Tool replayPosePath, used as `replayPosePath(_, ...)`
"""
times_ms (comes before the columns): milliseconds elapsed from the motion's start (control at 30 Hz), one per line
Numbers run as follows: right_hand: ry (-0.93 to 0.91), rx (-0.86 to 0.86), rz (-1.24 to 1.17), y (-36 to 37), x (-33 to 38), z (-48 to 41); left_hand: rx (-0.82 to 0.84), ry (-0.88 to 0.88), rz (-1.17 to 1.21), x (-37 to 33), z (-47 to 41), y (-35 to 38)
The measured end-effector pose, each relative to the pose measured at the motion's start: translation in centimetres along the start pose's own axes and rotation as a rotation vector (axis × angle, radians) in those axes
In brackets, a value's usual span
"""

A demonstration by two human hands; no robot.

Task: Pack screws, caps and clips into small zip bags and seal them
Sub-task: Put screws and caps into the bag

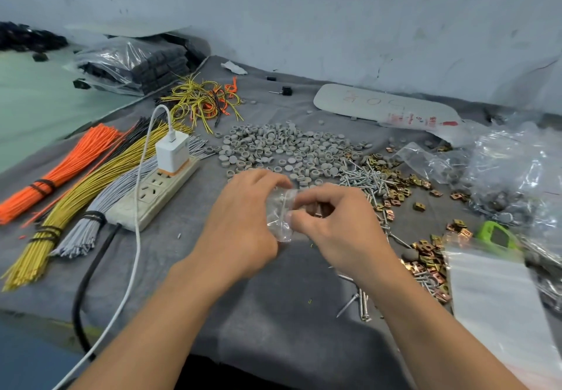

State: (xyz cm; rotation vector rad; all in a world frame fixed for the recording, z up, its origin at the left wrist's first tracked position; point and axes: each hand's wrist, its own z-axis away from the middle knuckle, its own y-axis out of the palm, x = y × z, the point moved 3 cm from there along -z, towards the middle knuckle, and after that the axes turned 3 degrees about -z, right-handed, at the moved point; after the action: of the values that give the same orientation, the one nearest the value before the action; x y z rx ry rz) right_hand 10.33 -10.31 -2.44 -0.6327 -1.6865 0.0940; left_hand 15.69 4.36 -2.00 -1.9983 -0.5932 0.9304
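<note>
A: Centre of fig.: what's held, and how?

B: Small zip bag point(281, 213), clear film, lifted off the grey cloth point(273, 313), btwn both hands. Left hand point(243, 222) pinches its 9 o'c side, fingers curled onto the film. Right hand point(334, 225) pinches the 3 o'c side near the mouth, fingers curled tight. Sth small and metallic is tucked under them, prob. a screw, but can't tell for sure.

A: Step in hand?

B: Judged as opening the mouth or loading parts. The seal doesn't look pressed yet. Bag contents too blurred to count.

A: Stock pos.?

B: Grey caps point(279, 149) heaped at 12 o'c of the hands. Screws point(365, 180) at 1–2 o'c, just beside the caps. Brass-coloured clips point(395, 186) lie along the screws' far edge and trail down toward 4 o'c. A larger zip bag point(492, 298) lies at 4–5 o'c. Power strip point(155, 192) w/ white charger point(171, 155) at 9–10 o'c.

A: How to do it well?

B: Keep the mouth up and spread w/ the left pinch, so parts drop in and not onto the cloth. Feed screws head-first, since points may pierce thin film. Before sealing, check the zip track is free of parts and press air out. Then run thumb and forefinger along the strip end to end. Likely fault: a cap caught in the track leaves a gap.
</note>
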Motion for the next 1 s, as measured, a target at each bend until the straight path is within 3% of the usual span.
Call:
replayPosePath(100,-0.030,-0.003,-0.029,0.9,0.7,-0.2,0.032,0.023,0.065,-1.2,0.0,0.2)
replayPosePath(267,-0.041,0.005,-0.084,0.8,1.2,-0.5,0.013,-0.096,0.187,-1.2,-0.1,-0.1)
replayPosePath(367,-0.028,-0.151,-0.128,-1.8,1.0,-0.9,-0.017,-0.136,0.247,-0.7,-0.3,-0.7)
replayPosePath(433,0.055,-0.204,0.035,-3.3,0.1,-1.1,-0.024,-0.158,0.302,-0.3,-0.4,-1.2)
replayPosePath(533,0.208,0.012,0.484,-2.6,-1.0,-0.9,-0.042,-0.160,0.381,0.0,-0.5,-1.9)
replayPosePath(633,0.190,0.059,0.743,-0.6,-1.1,-0.5,-0.087,-0.157,0.412,0.3,-0.5,-2.7)
replayPosePath(733,0.162,0.037,0.821,0.2,-1.0,-0.7,-0.108,-0.147,0.306,0.5,-0.3,-3.1)
replayPosePath(1000,0.139,0.074,0.647,0.7,-1.2,-1.1,0.044,-0.110,-0.064,0.2,-0.6,-1.3)
